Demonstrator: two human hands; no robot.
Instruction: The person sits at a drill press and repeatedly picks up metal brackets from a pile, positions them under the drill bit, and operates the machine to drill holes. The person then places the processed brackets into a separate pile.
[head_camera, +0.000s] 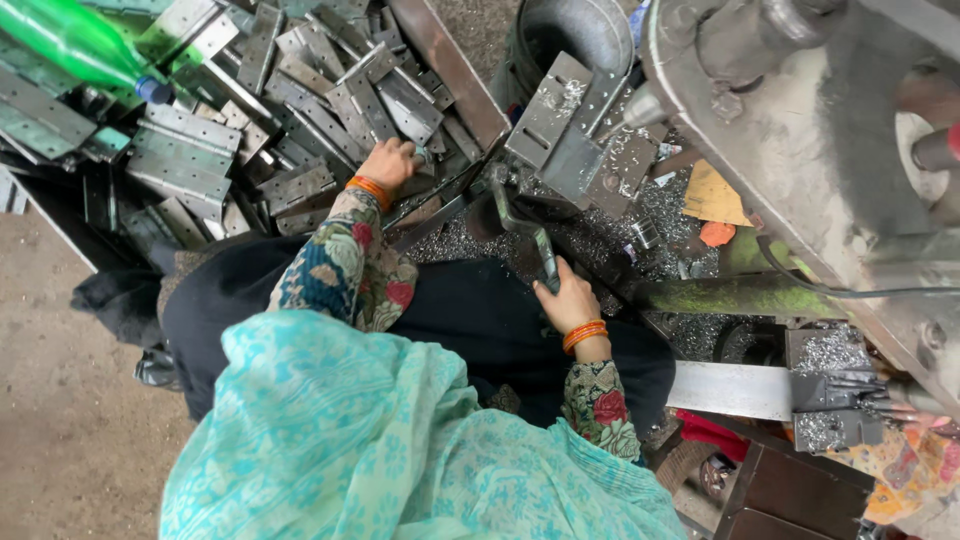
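Turquoise patterned scarf closest to lens, filling bottom centre, hiding torso and most of both arms; black cloth over lap beyond it

Machine body cut off at right edge, upper part out of view; drill tip hard to make out behind stacked plates; green bottle cropped at top left corner

Heap of flat drilled metal plates spread across upper left; metal shavings scattered around machine base; orange paper scrap on shavings; grey bucket top centre; another person's fingers poking in at far right near small metal block

Left hand, orange bangles at wrist, reaching into edge of plate heap, fingers curled down onto a plate, grip itself hidden so cannot tell if closed on it

Right hand, also bangled, wrapped tight around lower end of green lever handle, lever rising toward machine, just right of heap

Hands well apart
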